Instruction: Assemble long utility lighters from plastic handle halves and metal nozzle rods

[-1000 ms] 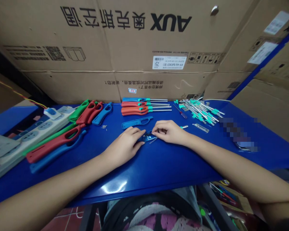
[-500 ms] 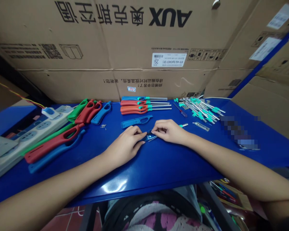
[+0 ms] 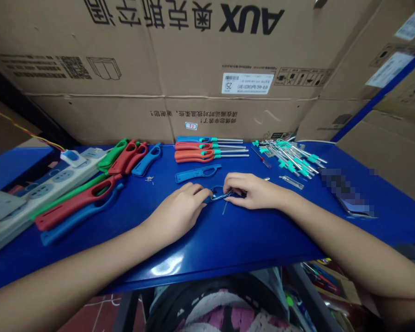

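Between my hands, low over the blue table, is a blue lighter casing (image 3: 217, 196). My left hand (image 3: 180, 210) has its fingers closed on the casing's left end. My right hand (image 3: 251, 191) pinches at its right part, fingers curled over small parts that are too hidden to name. A thin metal piece (image 3: 225, 207) sticks out below my right fingertips. Just behind my hands lies another blue casing half (image 3: 198, 173). The tip of a metal tube (image 3: 267, 179) shows behind my right hand.
Lighters with metal tubes (image 3: 210, 154) lie behind. Tubes with green parts (image 3: 293, 159), a screwdriver (image 3: 265, 162) and a clear piece (image 3: 292, 182) are at right. Coloured casings (image 3: 78, 203) and a power strip (image 3: 48, 193) lie left, near small screws (image 3: 149, 178). A cardboard wall (image 3: 190, 60) stands behind.
The casing between my hands has tilted, and its loop now shows. My right hand has shifted slightly right, and the thin metal piece now points down toward the table's front. The view has moved slightly.
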Motion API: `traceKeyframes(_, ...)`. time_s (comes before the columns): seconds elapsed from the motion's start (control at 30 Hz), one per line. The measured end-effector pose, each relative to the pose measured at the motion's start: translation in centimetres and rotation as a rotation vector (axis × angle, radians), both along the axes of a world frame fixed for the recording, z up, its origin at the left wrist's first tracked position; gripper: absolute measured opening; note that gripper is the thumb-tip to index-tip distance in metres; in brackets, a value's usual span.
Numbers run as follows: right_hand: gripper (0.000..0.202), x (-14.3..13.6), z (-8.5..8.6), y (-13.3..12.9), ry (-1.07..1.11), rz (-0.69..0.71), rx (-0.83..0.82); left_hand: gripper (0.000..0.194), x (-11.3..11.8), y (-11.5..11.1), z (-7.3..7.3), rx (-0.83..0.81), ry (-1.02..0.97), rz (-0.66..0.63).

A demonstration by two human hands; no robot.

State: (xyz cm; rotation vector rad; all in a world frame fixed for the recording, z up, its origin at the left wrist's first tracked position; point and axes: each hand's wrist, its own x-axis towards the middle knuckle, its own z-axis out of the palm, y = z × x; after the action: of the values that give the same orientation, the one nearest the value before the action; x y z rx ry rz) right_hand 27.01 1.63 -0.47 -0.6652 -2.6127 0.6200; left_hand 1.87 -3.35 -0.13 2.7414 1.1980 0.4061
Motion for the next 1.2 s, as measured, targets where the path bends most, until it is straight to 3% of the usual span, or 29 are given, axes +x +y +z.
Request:
traceKeyframes(0.23,0.008,0.08,-0.3,0.08,0.019,-0.005,-0.003,0.031,-0.1,-0.16,-0.11,0.053,0.017,-0.052)
traceKeyframes(1.2,0.009,0.49,-0.09,0.51,-0.001,-0.006,0.043,0.032,-0.04,-0.19,-0.02,0.057,0.047,-0.041)
